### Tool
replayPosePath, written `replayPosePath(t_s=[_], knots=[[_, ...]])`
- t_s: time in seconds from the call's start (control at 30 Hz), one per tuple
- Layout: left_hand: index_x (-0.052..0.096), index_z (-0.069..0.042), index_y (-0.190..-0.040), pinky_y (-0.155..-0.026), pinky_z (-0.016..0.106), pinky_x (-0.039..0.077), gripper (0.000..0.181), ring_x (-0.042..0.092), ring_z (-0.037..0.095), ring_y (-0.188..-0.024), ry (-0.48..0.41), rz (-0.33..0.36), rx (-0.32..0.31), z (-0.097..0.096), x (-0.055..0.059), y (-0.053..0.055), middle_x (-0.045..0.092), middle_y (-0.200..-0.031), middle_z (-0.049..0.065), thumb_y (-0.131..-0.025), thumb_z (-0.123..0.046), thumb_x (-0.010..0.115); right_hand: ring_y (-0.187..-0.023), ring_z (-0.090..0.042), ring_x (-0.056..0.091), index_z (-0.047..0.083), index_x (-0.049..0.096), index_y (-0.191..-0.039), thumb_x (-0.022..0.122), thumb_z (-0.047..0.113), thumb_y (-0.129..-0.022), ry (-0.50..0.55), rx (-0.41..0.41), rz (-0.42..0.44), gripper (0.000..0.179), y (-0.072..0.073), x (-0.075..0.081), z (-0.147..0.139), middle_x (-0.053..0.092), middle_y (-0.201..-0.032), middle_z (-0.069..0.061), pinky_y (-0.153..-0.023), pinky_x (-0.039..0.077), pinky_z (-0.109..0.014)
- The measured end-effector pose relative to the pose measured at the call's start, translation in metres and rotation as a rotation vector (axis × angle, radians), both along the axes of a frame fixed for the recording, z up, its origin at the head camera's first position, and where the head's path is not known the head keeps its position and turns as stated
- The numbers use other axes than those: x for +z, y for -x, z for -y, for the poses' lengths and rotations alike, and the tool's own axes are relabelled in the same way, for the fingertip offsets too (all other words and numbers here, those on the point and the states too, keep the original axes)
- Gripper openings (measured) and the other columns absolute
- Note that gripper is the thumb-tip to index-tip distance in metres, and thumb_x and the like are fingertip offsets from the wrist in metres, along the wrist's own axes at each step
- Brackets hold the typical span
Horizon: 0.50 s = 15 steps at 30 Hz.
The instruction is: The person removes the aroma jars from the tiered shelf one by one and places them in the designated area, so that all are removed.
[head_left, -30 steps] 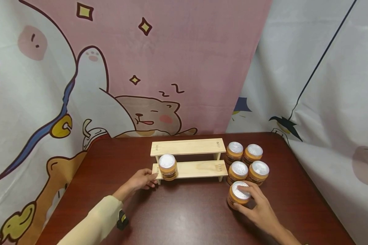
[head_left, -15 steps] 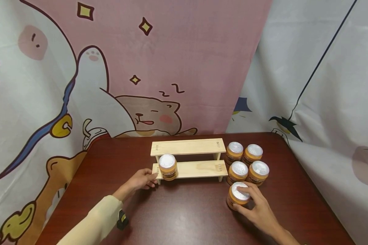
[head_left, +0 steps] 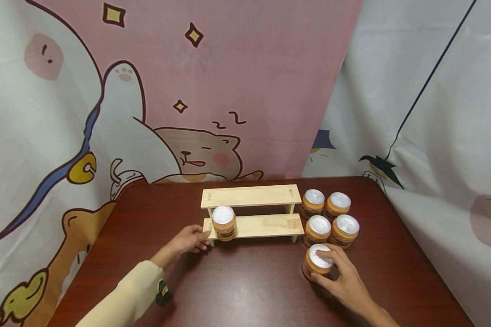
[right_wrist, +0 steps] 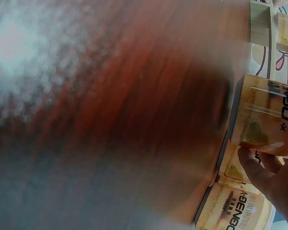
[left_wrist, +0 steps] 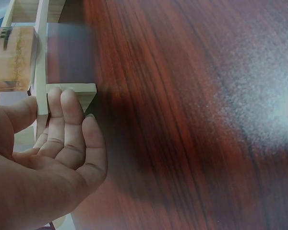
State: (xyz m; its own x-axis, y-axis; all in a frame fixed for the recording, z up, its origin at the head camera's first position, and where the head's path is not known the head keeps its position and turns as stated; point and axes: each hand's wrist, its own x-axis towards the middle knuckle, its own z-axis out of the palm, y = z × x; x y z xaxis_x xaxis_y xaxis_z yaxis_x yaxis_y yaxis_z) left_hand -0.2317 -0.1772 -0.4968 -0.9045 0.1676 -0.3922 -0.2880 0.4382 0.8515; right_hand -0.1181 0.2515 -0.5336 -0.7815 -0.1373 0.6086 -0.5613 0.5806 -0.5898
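Note:
My left hand (head_left: 191, 240) grips the left end of a two-tier wooden shelf (head_left: 266, 225). In the left wrist view its thumb lies on the lower board (left_wrist: 41, 72) and its fingers (left_wrist: 73, 115) curl beneath, beside the support. An orange jar (head_left: 225, 229) with a silvery-white lid stands upright on that board, near the left end. To the right of the shelf, my right hand (head_left: 343, 272) holds a matching jar (head_left: 314, 268) by its lid and side. In the right wrist view its thumb (right_wrist: 252, 165) presses the jar's side (right_wrist: 261, 115). Whether this jar touches the table cannot be told.
Several more orange jars (head_left: 343, 231) stand in a cluster just right of the shelf, behind the held jar. The shelf's upper board (head_left: 249, 196) bears no jar. A dark red wooden table (head_left: 237, 286) lies below, with a printed cloth (head_left: 270, 91) hanging behind it.
The jar in my right hand has shifted very slightly toward me. My left hand, the shelf and the other jars stay in place.

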Motion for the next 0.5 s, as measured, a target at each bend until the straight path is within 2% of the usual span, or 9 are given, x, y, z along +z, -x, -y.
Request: replayPosePath(t_s=[0.27,0.5], knots=[[0.056,0.000,-0.108,-0.068,0.032,0.052,0.026,0.065,0.011,-0.071,0.006,0.008,0.009,0.0000,0.0008,0.0005,0.074,-0.089,0.011,-0.102,-0.025,0.058,-0.113,0.007,0.048,0.006,0.065,-0.115,0.092,-0.009,-0.053,-0.004,-0.009,0.009,0.069,0.0005,-0.0031,-0.0016,0.058,-0.123,-0.016,-0.086,0.037,-0.003],[0.056,-0.001,-0.106,-0.067,0.030,0.051,0.022,0.065,0.011,-0.071,-0.001,0.016,0.027,0.0004,-0.0002,0.0008,0.073,-0.087,0.008,-0.102,-0.023,0.057,-0.115,0.006,0.048,0.006,0.065,-0.115,0.093,-0.008,-0.053,0.000,-0.007,0.007,0.069,-0.0007,-0.0038,-0.0018,0.058,-0.123,-0.016,-0.091,0.035,-0.002]])
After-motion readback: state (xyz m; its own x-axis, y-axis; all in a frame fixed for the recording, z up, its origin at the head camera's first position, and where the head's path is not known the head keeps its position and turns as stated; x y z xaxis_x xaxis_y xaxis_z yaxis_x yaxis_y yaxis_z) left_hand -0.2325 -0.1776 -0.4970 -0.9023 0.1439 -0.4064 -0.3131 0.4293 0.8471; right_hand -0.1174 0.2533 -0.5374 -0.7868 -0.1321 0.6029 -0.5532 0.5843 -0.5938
